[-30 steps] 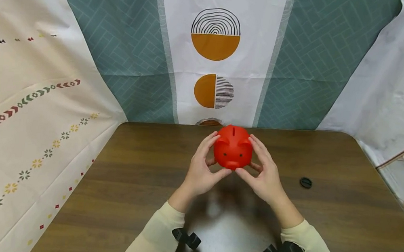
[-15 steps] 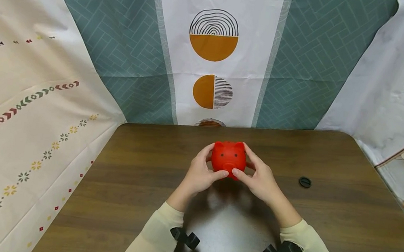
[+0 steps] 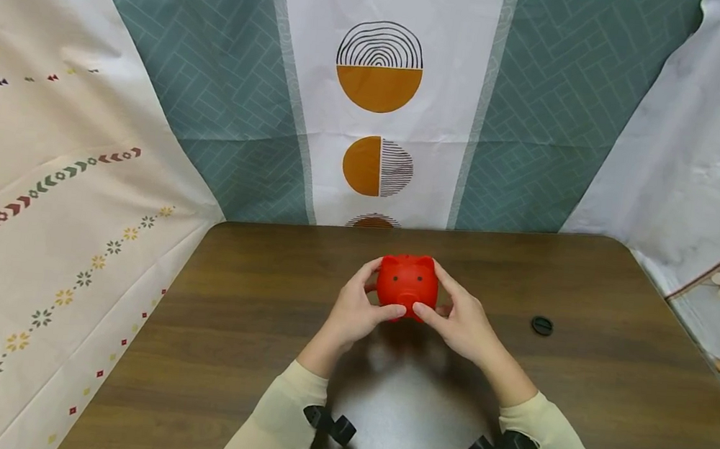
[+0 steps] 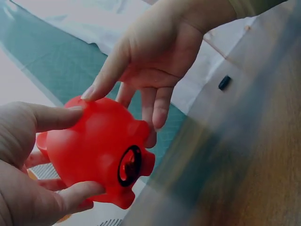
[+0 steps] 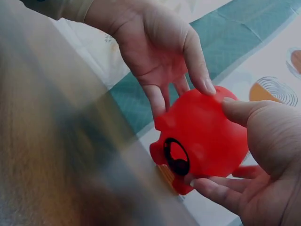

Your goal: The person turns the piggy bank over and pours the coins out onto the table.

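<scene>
Both hands hold a red piggy bank (image 3: 407, 287) over the table, its face with two dark eyes and a snout toward the head camera. My left hand (image 3: 354, 306) grips its left side and my right hand (image 3: 466, 324) its right, the two thumbs (image 4: 61, 117) almost meeting on the snout side. In the wrist views the underside shows short feet and a round hole (image 5: 177, 156) with a black rim. The coin slot on top is out of sight in the head view. A round black cap (image 3: 542, 326) with a groove lies to the right.
The brown wooden table (image 3: 243, 358) has a bright reflection in front. Behind it hangs a green and white patterned cloth (image 3: 229, 96). Other cloths hang at the left (image 3: 22, 221) and right (image 3: 691, 162). Black wrist cameras (image 3: 343, 430) sit on both sleeves.
The piggy bank has been tilted back, so its face points further upward and the top slot has turned out of view. It sits slightly lower in the head view, thumbs now over its snout side.
</scene>
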{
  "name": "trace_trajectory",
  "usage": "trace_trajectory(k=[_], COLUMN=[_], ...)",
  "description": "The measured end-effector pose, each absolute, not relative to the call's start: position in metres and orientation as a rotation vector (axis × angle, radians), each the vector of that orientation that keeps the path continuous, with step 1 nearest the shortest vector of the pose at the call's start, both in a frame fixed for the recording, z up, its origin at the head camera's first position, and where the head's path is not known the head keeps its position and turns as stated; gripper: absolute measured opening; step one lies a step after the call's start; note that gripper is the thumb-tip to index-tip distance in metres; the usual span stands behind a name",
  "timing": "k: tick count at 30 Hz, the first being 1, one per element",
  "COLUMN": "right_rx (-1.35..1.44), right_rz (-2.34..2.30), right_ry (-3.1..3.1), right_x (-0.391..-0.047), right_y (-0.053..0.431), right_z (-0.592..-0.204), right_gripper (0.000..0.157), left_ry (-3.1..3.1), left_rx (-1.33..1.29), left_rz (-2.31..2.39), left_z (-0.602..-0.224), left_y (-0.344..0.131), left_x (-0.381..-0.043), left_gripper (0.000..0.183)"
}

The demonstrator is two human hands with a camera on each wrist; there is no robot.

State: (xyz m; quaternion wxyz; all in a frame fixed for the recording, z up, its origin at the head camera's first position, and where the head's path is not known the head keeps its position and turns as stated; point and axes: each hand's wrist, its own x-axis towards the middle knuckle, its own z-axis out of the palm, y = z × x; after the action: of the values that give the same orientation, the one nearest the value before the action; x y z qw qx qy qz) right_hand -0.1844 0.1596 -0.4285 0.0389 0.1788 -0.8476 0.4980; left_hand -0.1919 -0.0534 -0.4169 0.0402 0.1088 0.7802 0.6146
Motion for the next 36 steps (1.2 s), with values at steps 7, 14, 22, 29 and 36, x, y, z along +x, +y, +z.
trace_trajectory(k=[7, 14, 22, 29, 36], right_rx=[0.58, 0.72, 0.537, 0.594, 0.703], right_rz=[1.52, 1.506, 1.444, 1.483, 1.53], right_ry=[-2.478, -2.195, -2.48, -2.382, -2.2], right_x=[-0.182, -0.18, -0.182, -0.171, -0.157], right_y=[0.157, 0.157, 0.157, 0.153, 0.148], right_z=[-0.427, -0.418, -0.427, -0.407, -0.385], right_gripper=[0.078, 0.084, 0.078, 0.077, 0.078], left_ry=[2.482, 2.619, 2.523, 2.507, 2.543], left_rx=[0.517, 0.927, 0.561, 0.69, 0.918], left_rz=[1.921, 2.013, 1.859, 1.973, 2.08], left_z=[-0.4, -0.373, -0.377, -0.386, -0.409], left_y=[-0.054, -0.049, -0.054, -0.051, -0.048], left_x=[-0.182, -0.165, -0.167, -0.173, -0.187], left_gripper=[0.082, 0.077, 0.08, 0.08, 0.082])
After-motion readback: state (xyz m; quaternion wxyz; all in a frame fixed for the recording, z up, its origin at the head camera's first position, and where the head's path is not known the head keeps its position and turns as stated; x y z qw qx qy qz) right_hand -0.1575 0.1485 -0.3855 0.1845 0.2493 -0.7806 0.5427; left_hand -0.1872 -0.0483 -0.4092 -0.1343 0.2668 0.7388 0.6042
